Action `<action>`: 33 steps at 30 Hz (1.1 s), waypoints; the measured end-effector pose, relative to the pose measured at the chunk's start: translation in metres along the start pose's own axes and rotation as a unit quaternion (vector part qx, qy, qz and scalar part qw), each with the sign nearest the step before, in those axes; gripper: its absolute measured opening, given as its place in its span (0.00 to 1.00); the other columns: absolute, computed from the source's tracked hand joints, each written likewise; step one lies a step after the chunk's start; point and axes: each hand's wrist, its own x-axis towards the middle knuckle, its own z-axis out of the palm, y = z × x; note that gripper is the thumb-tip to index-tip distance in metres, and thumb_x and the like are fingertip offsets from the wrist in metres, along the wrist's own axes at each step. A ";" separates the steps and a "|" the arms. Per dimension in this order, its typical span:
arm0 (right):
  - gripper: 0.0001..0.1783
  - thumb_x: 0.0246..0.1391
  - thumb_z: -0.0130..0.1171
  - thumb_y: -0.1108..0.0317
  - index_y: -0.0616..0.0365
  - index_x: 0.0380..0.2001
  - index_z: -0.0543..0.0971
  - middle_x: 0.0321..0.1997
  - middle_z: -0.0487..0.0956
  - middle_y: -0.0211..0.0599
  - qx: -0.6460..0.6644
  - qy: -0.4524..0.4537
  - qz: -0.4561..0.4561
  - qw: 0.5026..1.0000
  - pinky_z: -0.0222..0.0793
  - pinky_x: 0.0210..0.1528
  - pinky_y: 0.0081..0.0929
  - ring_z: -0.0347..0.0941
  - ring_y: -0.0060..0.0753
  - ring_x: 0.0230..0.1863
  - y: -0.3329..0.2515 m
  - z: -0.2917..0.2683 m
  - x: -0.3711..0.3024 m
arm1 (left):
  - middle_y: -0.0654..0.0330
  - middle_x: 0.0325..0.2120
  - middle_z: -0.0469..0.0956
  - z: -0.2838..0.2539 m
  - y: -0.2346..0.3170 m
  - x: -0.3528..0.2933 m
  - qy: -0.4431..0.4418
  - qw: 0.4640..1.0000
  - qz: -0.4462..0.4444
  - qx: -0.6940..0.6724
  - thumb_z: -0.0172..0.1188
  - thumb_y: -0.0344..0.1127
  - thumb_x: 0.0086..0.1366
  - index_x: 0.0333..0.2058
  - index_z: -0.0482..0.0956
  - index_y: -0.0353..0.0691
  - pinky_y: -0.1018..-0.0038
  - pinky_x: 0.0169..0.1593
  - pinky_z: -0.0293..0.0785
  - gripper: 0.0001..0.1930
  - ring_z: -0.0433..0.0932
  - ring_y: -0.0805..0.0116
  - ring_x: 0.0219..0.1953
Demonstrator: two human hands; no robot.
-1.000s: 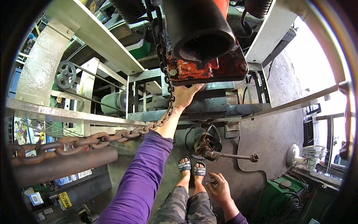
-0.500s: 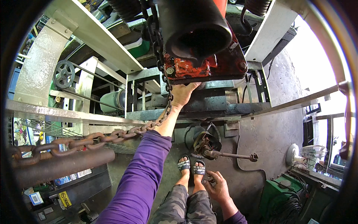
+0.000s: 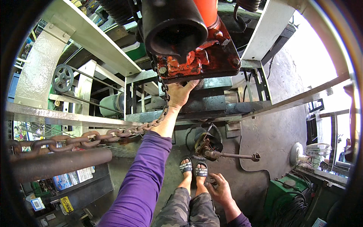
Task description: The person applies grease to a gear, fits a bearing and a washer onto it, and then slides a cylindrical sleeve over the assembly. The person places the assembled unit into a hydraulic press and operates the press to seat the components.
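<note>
Above my left hand [image 3: 178, 96] hangs a heavy red metal part with a bolted base plate [image 3: 223, 68] and a thick black pipe end [image 3: 176, 36]. My left hand reaches up under the plate's near edge, thumb stretched right toward a dark round piece. Its other fingers are hidden, so its grip cannot be told. A rusty chain [image 3: 113, 133] sags in front of my left wrist and runs up beside the plate. Low by my leg, my right hand [image 3: 222, 192] has curled fingers with a dark gap by the thumb; whatever sits in it is not clear.
Behind the hand is a steel frame [image 3: 200, 108] with beams. A rusty bar [image 3: 62, 162] juts in at left. On the floor ahead of my feet stands a greasy tool with a long shaft [image 3: 236, 155]. A green machine [image 3: 285, 193] and a fan [image 3: 317, 150] are at right.
In the view, the red part and black pipe have shifted left and slightly up, the chain with them. My left hand moved slightly left; my right hand stays put.
</note>
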 end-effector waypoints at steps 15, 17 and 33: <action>0.23 0.61 0.70 0.63 0.63 0.56 0.81 0.46 0.81 0.50 -0.022 -0.006 -0.029 0.999 0.80 0.47 0.38 0.83 0.49 0.43 -0.009 -0.008 0.001 | 0.60 0.52 0.85 0.000 0.010 -0.003 -0.026 0.998 -0.047 0.011 0.79 0.43 0.64 0.57 0.82 0.34 0.69 0.61 0.74 0.28 0.81 0.69 0.52; 0.23 0.61 0.70 0.64 0.63 0.56 0.82 0.46 0.81 0.50 -0.025 0.006 -0.056 0.998 0.80 0.47 0.39 0.83 0.51 0.44 -0.018 -0.014 0.011 | 0.57 0.56 0.83 -0.004 0.010 -0.008 0.027 0.999 0.034 0.027 0.79 0.45 0.62 0.61 0.78 0.35 0.65 0.63 0.74 0.34 0.80 0.66 0.56; 0.50 0.47 0.81 0.58 0.63 0.70 0.69 0.64 0.80 0.54 -0.119 0.244 -0.243 0.931 0.72 0.66 0.43 0.78 0.57 0.63 -0.135 -0.030 0.294 | 0.48 0.69 0.69 -0.189 0.157 -0.287 0.215 0.908 -0.130 0.335 0.74 0.37 0.62 0.68 0.70 0.36 0.55 0.70 0.67 0.37 0.71 0.49 0.68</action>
